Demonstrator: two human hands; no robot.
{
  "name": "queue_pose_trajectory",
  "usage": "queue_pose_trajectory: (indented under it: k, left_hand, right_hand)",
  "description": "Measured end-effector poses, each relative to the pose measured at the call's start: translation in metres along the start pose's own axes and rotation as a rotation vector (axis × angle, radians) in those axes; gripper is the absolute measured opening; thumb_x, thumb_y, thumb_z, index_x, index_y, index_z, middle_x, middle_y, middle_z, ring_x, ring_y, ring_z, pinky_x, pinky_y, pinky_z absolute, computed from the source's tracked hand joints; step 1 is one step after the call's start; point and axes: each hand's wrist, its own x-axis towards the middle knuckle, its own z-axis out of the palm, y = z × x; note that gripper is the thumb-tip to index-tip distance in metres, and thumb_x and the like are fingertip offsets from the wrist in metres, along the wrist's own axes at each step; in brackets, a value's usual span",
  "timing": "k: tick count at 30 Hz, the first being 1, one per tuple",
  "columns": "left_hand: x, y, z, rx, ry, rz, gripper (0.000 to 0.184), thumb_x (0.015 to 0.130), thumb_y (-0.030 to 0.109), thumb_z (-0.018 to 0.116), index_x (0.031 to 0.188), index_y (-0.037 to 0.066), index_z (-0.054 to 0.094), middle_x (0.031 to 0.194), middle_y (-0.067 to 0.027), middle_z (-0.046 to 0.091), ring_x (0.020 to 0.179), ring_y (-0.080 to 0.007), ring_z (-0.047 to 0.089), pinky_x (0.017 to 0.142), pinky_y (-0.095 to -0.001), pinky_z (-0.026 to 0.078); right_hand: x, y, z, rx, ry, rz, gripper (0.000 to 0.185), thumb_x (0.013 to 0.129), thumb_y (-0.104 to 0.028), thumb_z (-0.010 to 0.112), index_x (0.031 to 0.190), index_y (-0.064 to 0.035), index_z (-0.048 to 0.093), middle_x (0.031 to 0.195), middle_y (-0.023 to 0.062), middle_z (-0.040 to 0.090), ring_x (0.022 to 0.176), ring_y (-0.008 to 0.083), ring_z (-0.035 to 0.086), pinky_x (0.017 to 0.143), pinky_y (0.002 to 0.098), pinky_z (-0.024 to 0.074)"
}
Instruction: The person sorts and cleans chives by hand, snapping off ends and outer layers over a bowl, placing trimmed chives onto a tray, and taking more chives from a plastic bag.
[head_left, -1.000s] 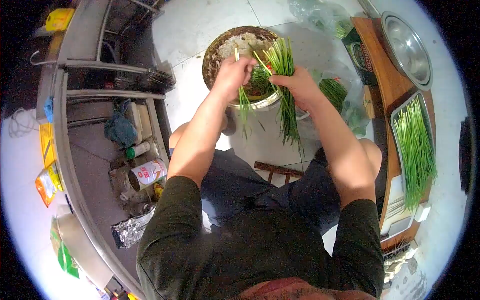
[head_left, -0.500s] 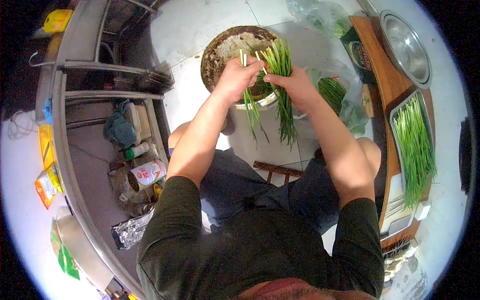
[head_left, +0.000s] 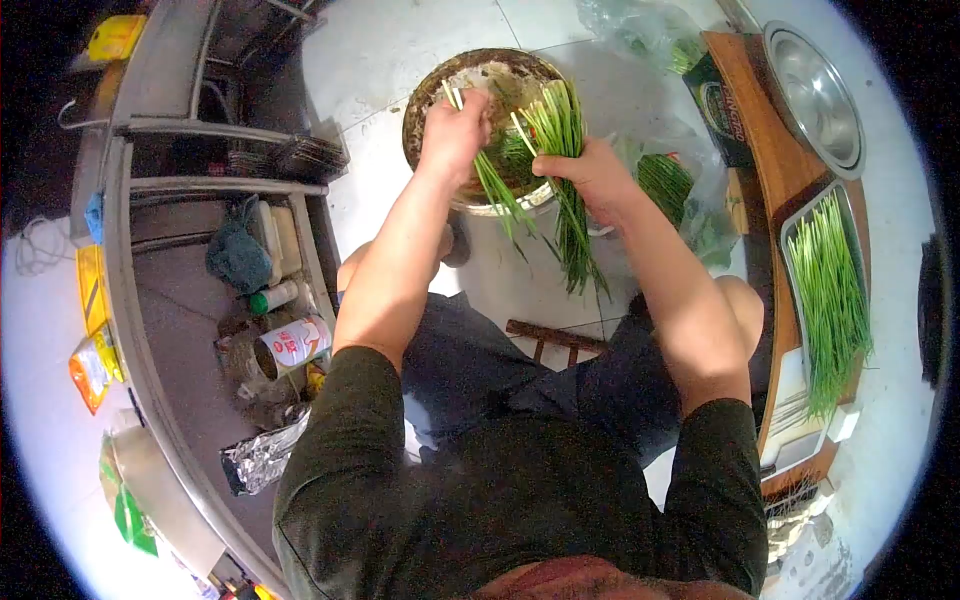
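Chives (head_left: 568, 215) fill my closed right hand (head_left: 588, 177) beside the bucket (head_left: 423, 98); over it, my left hand (head_left: 456, 135) grips a few separate stalks (head_left: 490, 180).

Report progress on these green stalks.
Apparently done: long green stalks on the rectangular metal tray. In hand: thin pale-ended stalks in the left hand, a thick green bunch in the right hand. Probably left: that bunch and the dark-green bundle amid clear plastic.

Glossy metal bowl (head_left: 815, 98); smooth wood board (head_left: 775, 135); crinkled shiny foil (head_left: 264, 460); matt cloth (head_left: 238, 257).
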Motion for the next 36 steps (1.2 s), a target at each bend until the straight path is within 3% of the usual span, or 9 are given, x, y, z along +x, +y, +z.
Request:
queue_pose_trajectory:
  k: [4, 8, 12, 19, 23, 28, 36]
  left_hand:
    - [-0.004, 0.0, 0.003, -0.011, 0.032, -0.099, 0.02, 0.093, 0.014, 0.052, 0.077, 0.004, 0.056, 0.06, 0.0019, 0.047, 0.046, -0.0079, 0.04, 0.042, -0.0238, 0.031]
    - [-0.009, -0.001, 0.007, -0.02, -0.083, -0.109, 0.016, 0.092, 0.014, 0.055, 0.085, 0.002, 0.061, 0.058, 0.0026, 0.046, 0.045, -0.0083, 0.038, 0.043, -0.0242, 0.031]
    - [-0.014, -0.003, 0.005, 0.075, -0.291, -0.069, 0.013, 0.088, 0.015, 0.063, 0.081, 0.005, 0.061, 0.056, 0.0041, 0.047, 0.046, -0.0067, 0.038, 0.044, -0.024, 0.028]
    - [-0.011, -0.005, 0.011, 0.019, -0.145, -0.082, 0.013, 0.088, 0.013, 0.062, 0.078, 0.006, 0.06, 0.056, 0.0025, 0.049, 0.046, -0.0069, 0.04, 0.043, -0.0237, 0.03]
    - [-0.002, 0.001, 0.006, 0.051, 0.087, -0.024, 0.019, 0.091, 0.018, 0.058, 0.075, 0.006, 0.059, 0.055, 0.0031, 0.048, 0.044, -0.0073, 0.04, 0.042, -0.0245, 0.03]
    - [-0.003, 0.0, -0.002, 0.076, 0.059, -0.095, 0.018, 0.092, 0.018, 0.057, 0.081, 0.004, 0.062, 0.058, 0.0043, 0.048, 0.044, -0.0069, 0.039, 0.04, -0.0241, 0.028]
    - [-0.02, -0.008, 0.012, 0.071, -0.329, -0.134, 0.019, 0.093, 0.019, 0.056, 0.08, 0.005, 0.059, 0.058, 0.0032, 0.046, 0.046, -0.0074, 0.038, 0.044, -0.0243, 0.028]
  right_hand:
    - [0.006, 0.005, -0.005, 0.006, 0.027, 0.036, 0.04, 0.073, -0.007, 0.076, 0.109, 0.001, 0.061, 0.097, 0.008, 0.067, 0.084, 0.0176, 0.063, 0.077, 0.0325, 0.0513]
    - [0.005, 0.003, -0.003, 0.016, 0.027, -0.019, 0.041, 0.073, -0.007, 0.076, 0.11, 0.0018, 0.06, 0.097, 0.009, 0.067, 0.082, 0.0183, 0.064, 0.075, 0.0326, 0.0523]
    - [0.01, 0.007, -0.007, -0.023, 0.029, -0.009, 0.041, 0.072, -0.008, 0.076, 0.109, 0.0021, 0.061, 0.095, 0.0088, 0.067, 0.082, 0.0178, 0.064, 0.075, 0.0327, 0.0518]
    - [0.008, 0.0, -0.004, -0.002, 0.04, -0.003, 0.033, 0.073, -0.008, 0.076, 0.102, 0.0, 0.063, 0.093, 0.0058, 0.066, 0.083, 0.0153, 0.061, 0.077, 0.0307, 0.0481]
    - [0.006, 0.001, -0.006, -0.051, 0.016, 0.016, 0.031, 0.074, -0.008, 0.075, 0.101, 0.0, 0.063, 0.092, 0.0055, 0.066, 0.083, 0.0155, 0.062, 0.076, 0.0314, 0.049]
    - [0.005, 0.003, -0.006, 0.017, 0.045, 0.047, 0.034, 0.073, -0.007, 0.076, 0.103, 0.0001, 0.064, 0.092, 0.0055, 0.066, 0.083, 0.0152, 0.062, 0.076, 0.031, 0.0492]
    - [0.004, -0.001, -0.001, 0.061, 0.024, 0.064, 0.034, 0.073, -0.008, 0.077, 0.104, -0.0011, 0.064, 0.089, 0.0049, 0.066, 0.078, 0.0154, 0.062, 0.071, 0.0305, 0.0496]
